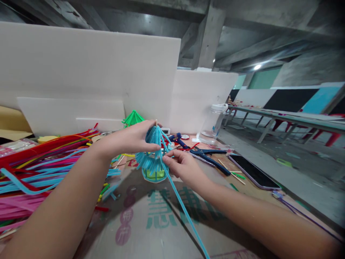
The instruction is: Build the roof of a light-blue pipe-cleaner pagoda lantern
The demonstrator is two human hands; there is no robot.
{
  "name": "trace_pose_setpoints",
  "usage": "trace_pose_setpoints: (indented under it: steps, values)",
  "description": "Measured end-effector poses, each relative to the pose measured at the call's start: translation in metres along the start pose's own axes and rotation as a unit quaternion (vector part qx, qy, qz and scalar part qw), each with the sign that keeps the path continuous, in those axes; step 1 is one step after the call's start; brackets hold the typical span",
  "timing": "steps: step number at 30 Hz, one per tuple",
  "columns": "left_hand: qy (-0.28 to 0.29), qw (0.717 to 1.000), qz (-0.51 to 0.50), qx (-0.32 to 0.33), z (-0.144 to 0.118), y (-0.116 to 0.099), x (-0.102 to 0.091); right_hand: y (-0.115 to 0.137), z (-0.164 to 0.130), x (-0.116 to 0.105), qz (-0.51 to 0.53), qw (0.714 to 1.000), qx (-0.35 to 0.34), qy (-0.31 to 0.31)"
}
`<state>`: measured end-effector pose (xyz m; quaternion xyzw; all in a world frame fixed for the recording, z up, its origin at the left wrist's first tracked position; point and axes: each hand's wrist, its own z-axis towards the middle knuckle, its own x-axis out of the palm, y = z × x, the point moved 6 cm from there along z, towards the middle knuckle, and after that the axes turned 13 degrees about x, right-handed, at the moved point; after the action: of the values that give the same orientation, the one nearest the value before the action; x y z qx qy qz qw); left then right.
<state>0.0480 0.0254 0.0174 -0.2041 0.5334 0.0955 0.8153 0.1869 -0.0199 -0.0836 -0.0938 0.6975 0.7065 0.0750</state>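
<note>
Both my forearms (67, 194) reach over the printed cardboard (151, 244). My left hand (134, 137) curls thumb and fingers around the top of the blue fringed model (151, 163), upright between my hands; my right hand (183, 164) pinches a long blue pipe cleaner (185, 212) close beside it.

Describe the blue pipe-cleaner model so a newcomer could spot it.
Find the printed cardboard, then the left hand and right hand. Between them is the blue pipe-cleaner model. Its blue fringes distinguish it from the green umbrella-shaped piece behind.
</note>
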Motion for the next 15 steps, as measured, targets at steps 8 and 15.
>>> trace_pose_setpoints:
  steps: [8, 15]
  values:
    - [-0.005, 1.0, -0.01, 0.001, 0.0006, 0.0001, 0.0017, -0.0043, 0.0058, -0.0036, 0.016, 1.0, -0.006, -0.009]
    - [-0.007, 1.0, -0.003, 0.0, 0.0012, -0.0032, 0.0017, 0.0008, -0.0003, 0.003, -0.01, 1.0, -0.009, 0.02]
